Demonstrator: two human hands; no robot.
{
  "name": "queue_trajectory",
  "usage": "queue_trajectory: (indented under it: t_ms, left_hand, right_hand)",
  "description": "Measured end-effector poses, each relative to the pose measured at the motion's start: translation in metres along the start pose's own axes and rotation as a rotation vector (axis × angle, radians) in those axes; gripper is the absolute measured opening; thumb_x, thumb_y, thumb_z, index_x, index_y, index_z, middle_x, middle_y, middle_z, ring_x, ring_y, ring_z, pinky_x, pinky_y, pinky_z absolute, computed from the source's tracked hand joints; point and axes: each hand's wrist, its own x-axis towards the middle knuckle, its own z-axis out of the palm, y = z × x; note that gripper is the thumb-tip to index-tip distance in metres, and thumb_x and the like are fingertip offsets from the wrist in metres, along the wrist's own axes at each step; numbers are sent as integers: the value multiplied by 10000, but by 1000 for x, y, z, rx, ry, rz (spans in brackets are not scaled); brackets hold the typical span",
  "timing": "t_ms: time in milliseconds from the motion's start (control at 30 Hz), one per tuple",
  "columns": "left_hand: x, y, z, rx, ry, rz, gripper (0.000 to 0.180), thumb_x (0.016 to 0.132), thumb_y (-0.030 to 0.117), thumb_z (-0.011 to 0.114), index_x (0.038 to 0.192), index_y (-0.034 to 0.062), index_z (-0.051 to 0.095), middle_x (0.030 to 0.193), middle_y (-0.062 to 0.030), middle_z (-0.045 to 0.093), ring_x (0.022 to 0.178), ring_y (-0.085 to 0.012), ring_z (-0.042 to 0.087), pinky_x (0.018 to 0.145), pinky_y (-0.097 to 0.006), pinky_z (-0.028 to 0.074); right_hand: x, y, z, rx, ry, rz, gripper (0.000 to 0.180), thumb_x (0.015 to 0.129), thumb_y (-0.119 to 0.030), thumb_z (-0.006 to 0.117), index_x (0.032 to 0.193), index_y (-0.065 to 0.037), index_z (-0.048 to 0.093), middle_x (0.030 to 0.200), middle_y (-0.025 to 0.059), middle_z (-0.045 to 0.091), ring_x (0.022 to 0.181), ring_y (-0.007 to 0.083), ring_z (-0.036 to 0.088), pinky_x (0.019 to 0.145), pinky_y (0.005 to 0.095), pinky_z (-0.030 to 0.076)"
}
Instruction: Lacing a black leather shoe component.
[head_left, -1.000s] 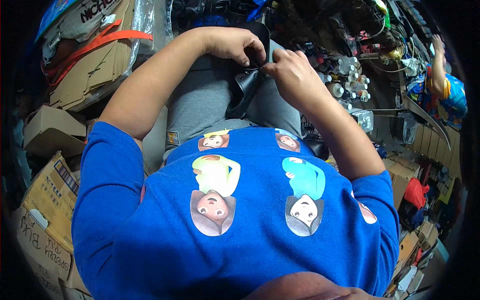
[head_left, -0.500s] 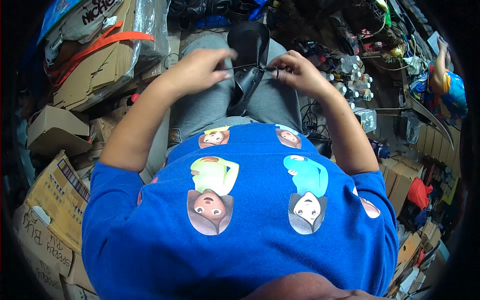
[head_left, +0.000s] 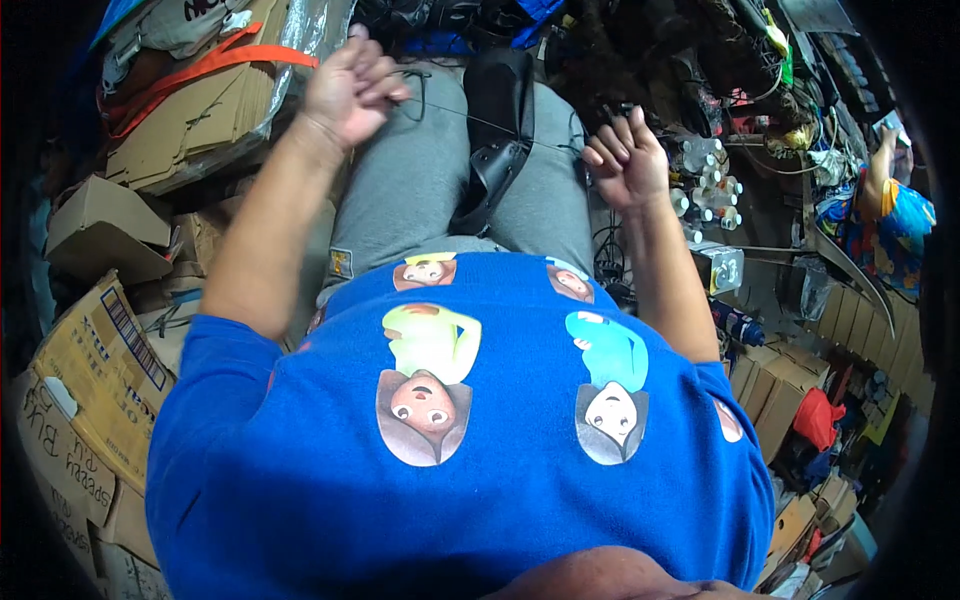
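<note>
A black shoe (head_left: pixel 500 100), or the leather upper of one, is propped between my thighs with its open end away from me. Dark thread (head_left: pixel 455 112) stretches from its side out towards both hands. My left hand (head_left: pixel 352 90) is raised at the far left, fingers curled around the thread; a loose loop hangs beside it. On the other side my right hand (head_left: pixel 630 160) is closed palm up, with the thread's other end running to its fingers. Something small and dark shows at its fingertips, too unclear to name.
Flattened cardboard (head_left: pixel 205 130) with an orange strap is stacked at the left, above an open carton (head_left: pixel 110 235). Several small bottles (head_left: pixel 705 190) stand to the right of my knee. Another person's arm (head_left: pixel 882 165) shows at the far right.
Both hands have moved apart from the shoe, the left one up and to the left, the right one outward. The thread between them has been drawn out longer.
</note>
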Motion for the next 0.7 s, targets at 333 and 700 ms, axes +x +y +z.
queue_trajectory:
  t_ms: [333, 700]
  left_hand:
    - [-65, 60, -46, 1633, 216, -258, 366, 910, 188, 554, 1219, -8, 532, 1126, -164, 621, 1098, -180, 558, 978, -332, 407]
    - [47, -75, 49, 1743, -14, 479, 527, 773, 303, 693, 1228, 86, 536, 1260, -156, 498, 1233, -304, 432, 1056, -385, 327]
  right_hand:
    - [-57, -36, -68, -1450, 366, 70, 288, 848, -184, 659, 1092, -34, 629, 1003, 111, 639, 854, 189, 616, 820, 306, 477]
    - [3, 2, 80, -2118, -289, -227, 271, 824, -265, 663, 843, 3, 634, 777, 168, 578, 710, 304, 585, 647, 380, 462]
